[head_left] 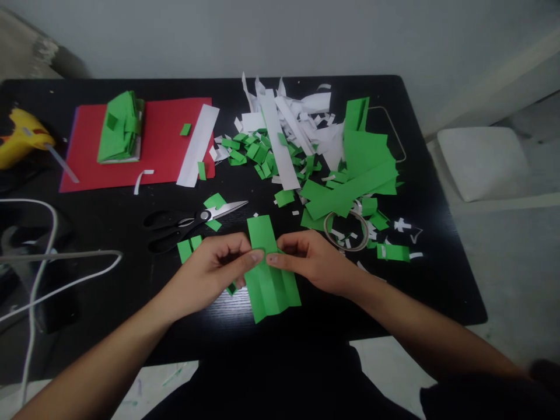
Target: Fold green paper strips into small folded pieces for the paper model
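Note:
A green paper strip (pixel 269 283), creased lengthwise into accordion folds, lies over the near middle of the black table (pixel 114 280). My left hand (pixel 214 265) pinches its left side with thumb and forefinger. My right hand (pixel 312 259) pinches the right side, the two thumbs almost meeting on the paper. Black-handled scissors (pixel 184 224) lie just beyond my left hand, blades pointing right.
A heap of green and white paper scraps (pixel 306 157) fills the far middle and right. A red sheet (pixel 157 146) holds a folded green stack (pixel 120 125). A yellow glue gun (pixel 21 137) sits far left, a tape ring (pixel 347 230) beside my right hand, white cables (pixel 48 280) at left.

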Demonstrator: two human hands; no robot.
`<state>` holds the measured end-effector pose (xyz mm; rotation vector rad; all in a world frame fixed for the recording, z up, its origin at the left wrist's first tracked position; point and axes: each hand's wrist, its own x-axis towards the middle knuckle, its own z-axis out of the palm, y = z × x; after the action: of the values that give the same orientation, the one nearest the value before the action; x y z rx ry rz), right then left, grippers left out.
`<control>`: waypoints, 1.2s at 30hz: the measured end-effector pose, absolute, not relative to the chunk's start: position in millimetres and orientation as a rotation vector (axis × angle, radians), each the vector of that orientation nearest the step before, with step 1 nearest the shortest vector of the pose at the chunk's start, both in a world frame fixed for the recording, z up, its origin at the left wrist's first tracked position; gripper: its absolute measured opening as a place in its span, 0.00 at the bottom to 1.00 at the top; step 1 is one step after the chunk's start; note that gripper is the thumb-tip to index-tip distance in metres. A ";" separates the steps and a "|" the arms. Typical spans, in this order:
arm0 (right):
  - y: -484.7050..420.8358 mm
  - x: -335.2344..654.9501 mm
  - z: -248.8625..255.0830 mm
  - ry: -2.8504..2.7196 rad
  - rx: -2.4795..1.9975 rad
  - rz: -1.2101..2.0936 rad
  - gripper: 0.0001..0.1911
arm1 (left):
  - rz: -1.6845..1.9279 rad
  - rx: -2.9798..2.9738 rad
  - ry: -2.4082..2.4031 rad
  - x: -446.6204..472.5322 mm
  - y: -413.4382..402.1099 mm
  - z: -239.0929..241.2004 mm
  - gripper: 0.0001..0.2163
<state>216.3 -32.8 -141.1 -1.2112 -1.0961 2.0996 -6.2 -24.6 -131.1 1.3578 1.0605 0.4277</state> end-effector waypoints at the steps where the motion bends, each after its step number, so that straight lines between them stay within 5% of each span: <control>1: -32.4 216.3 -140.3 -1.101 -1.217 2.088 0.18 | 0.432 1.374 1.058 -6.4 -23.7 -130.2 0.18; 36: -31.1 216.0 -145.9 -1.019 -1.285 1.981 0.18 | 0.604 1.493 1.200 -6.9 -15.0 -126.9 0.14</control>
<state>216.0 -31.1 -145.9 -1.2847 -1.0191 1.9813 -6.9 -15.0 -126.9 1.4931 1.1998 0.6039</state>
